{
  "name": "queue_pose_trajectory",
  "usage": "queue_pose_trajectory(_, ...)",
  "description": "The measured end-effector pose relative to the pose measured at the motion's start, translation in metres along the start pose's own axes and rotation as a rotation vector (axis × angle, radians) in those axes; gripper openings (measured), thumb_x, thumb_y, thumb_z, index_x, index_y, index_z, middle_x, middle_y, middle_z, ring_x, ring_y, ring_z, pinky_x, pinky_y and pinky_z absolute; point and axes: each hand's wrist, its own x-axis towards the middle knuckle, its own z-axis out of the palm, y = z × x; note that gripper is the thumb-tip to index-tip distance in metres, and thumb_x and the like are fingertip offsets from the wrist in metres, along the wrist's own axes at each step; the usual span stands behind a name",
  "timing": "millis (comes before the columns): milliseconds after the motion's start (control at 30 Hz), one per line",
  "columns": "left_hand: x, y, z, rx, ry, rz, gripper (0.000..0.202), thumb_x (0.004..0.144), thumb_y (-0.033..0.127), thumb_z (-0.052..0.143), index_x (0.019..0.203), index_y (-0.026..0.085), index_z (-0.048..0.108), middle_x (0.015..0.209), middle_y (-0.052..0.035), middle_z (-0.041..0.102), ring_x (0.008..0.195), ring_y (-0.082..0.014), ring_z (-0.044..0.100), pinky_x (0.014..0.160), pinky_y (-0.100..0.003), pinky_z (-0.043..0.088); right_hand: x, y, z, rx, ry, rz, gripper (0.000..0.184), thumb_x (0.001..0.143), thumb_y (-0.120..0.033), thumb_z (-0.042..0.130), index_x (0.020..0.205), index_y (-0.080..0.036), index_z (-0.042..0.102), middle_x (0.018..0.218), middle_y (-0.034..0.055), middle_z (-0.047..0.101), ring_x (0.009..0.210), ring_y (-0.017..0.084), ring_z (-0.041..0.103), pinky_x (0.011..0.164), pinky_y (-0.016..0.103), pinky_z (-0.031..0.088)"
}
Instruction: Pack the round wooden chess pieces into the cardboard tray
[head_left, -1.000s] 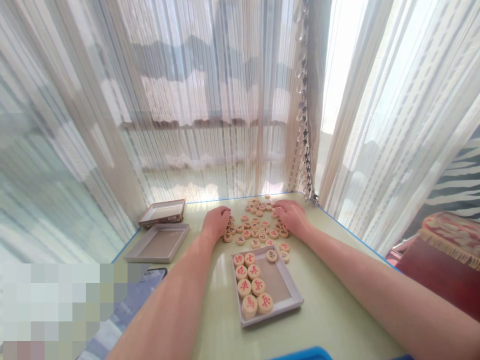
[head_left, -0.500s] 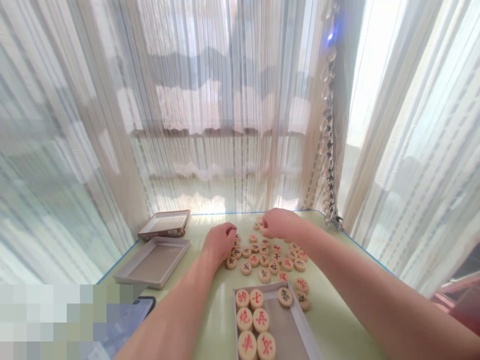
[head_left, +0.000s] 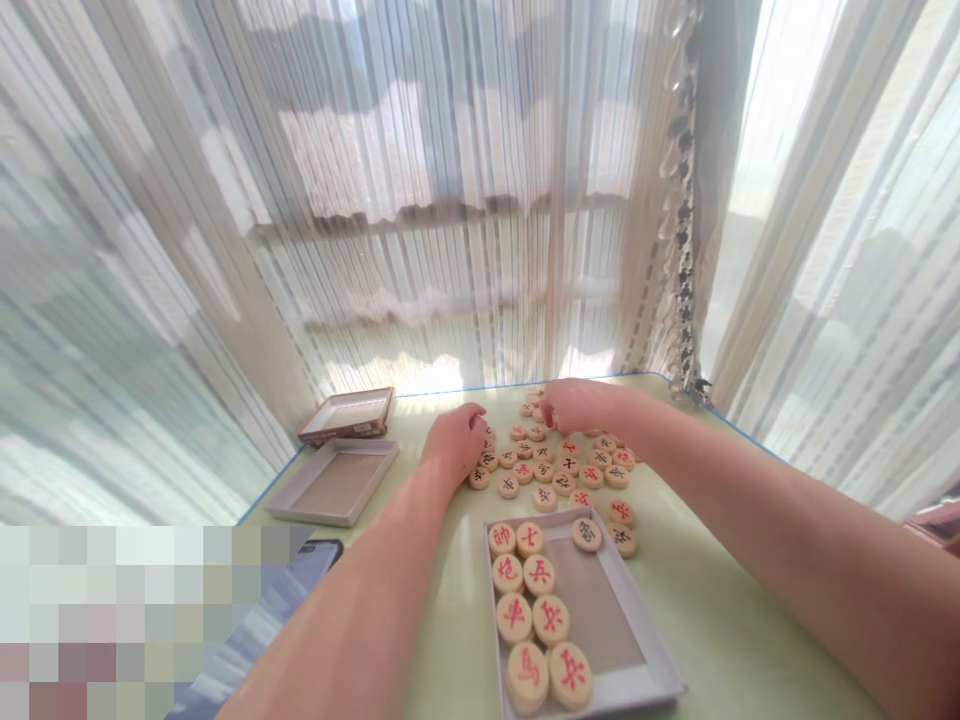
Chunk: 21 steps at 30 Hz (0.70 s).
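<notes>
Round wooden Chinese chess pieces (head_left: pixel 544 470) with red or black characters lie scattered on the pale green table (head_left: pixel 454 590). At the left edge of this group, my left hand (head_left: pixel 456 442) rests with loosely bent fingers spread against several pieces. My right hand (head_left: pixel 589 405) reaches over the far end, its fingers bent down and drawn together; what is between the fingertips is hidden. Nearer to me stands a shallow white box (head_left: pixel 611 590). Two columns of red pieces (head_left: pixel 540 575) fill its left side, and one black piece (head_left: pixel 587 534) sits in its far right corner.
An open grey-white tray (head_left: pixel 337 485) lies at the left, with a brown-edged box lid (head_left: pixel 349 413) behind it. A phone (head_left: pixel 322 553) shows beside my left forearm. Sheer striped curtains (head_left: pixel 442 250) hang beyond the table's blue edge, with a beaded strand (head_left: pixel 682 260) at the right.
The view has tilted down, so more of the white box and its near row of red pieces shows. Both hands stay about where they were among the pieces.
</notes>
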Motion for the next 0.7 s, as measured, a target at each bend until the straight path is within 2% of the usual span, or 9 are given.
queue_pose_trajectory(133, -0.001, 0.000, -0.001, -0.062, 0.018, -0.041, 0.031, 0.085, 0.031, 0.033, 0.101, 0.022, 0.057, 0.079, -0.0026, 0.067, 0.073, -0.0159, 0.060, 0.068, -0.027, 0.044, 0.006, 0.012, 0.004, 0.089, -0.038, -0.010, 0.039, 0.056, -0.012, 0.065, 0.093, -0.021, 0.067, 0.094, 0.0047, 0.064, 0.080, 0.022, 0.059, 0.059, 0.028, 0.042)
queue_pose_trajectory(233, -0.001, 0.001, -0.001, -0.067, 0.025, -0.012, 0.032, 0.087, 0.036, 0.030, 0.097, 0.022, 0.057, 0.077, -0.0025, 0.067, 0.073, -0.0161, 0.060, 0.068, -0.027, 0.043, 0.010, 0.020, 0.009, 0.179, 0.006, -0.092, 0.033, 0.058, -0.015, 0.062, 0.089, -0.023, 0.066, 0.095, 0.0028, 0.065, 0.080, 0.020, 0.059, 0.060, 0.028, 0.043)
queue_pose_trajectory(333, -0.002, 0.001, -0.001, -0.064, 0.024, -0.007, 0.031, 0.088, 0.033, 0.029, 0.102, 0.022, 0.054, 0.077, -0.0023, 0.066, 0.073, -0.0156, 0.060, 0.066, -0.026, 0.042, 0.012, 0.025, 0.011, 0.378, -0.016, -0.181, 0.027, 0.062, -0.022, 0.061, 0.089, -0.024, 0.065, 0.094, 0.0010, 0.065, 0.077, 0.017, 0.061, 0.062, 0.026, 0.044)
queue_pose_trajectory(433, -0.002, 0.001, -0.002, -0.063, 0.029, -0.031, 0.031, 0.087, 0.028, 0.028, 0.109, 0.022, 0.050, 0.077, -0.0021, 0.066, 0.071, -0.0148, 0.060, 0.064, -0.026, 0.042, 0.011, 0.028, 0.012, 0.559, -0.111, -0.164, 0.028, 0.065, -0.025, 0.060, 0.093, -0.023, 0.062, 0.092, 0.0015, 0.067, 0.071, 0.014, 0.062, 0.060, 0.024, 0.045)
queue_pose_trajectory(500, -0.003, 0.003, -0.003, -0.045, 0.028, -0.042, 0.031, 0.086, 0.025, 0.029, 0.110, 0.021, 0.050, 0.077, -0.0021, 0.066, 0.071, -0.0147, 0.060, 0.064, -0.026, 0.042, 0.011, 0.030, 0.012, 0.574, -0.116, -0.135, 0.028, 0.065, -0.024, 0.060, 0.093, -0.022, 0.061, 0.090, 0.0025, 0.067, 0.070, 0.015, 0.062, 0.056, 0.023, 0.045)
queue_pose_trajectory(600, -0.004, 0.005, -0.005, 0.002, 0.019, -0.040, 0.030, 0.085, 0.021, 0.031, 0.107, 0.022, 0.051, 0.075, -0.0020, 0.066, 0.070, -0.0151, 0.060, 0.064, -0.026, 0.042, 0.012, 0.032, 0.014, 0.539, -0.051, -0.081, 0.028, 0.068, -0.029, 0.059, 0.096, -0.022, 0.061, 0.081, 0.0025, 0.067, 0.064, 0.015, 0.061, 0.052, 0.023, 0.044)
queue_pose_trajectory(700, -0.005, 0.007, -0.006, 0.044, 0.012, -0.032, 0.030, 0.085, 0.020, 0.031, 0.105, 0.022, 0.053, 0.076, -0.0029, 0.066, 0.069, -0.0154, 0.059, 0.064, -0.027, 0.042, 0.015, 0.031, 0.017, 0.452, 0.141, -0.002, 0.031, 0.070, -0.036, 0.058, 0.098, -0.022, 0.062, 0.080, 0.0033, 0.066, 0.064, 0.015, 0.060, 0.053, 0.024, 0.043)
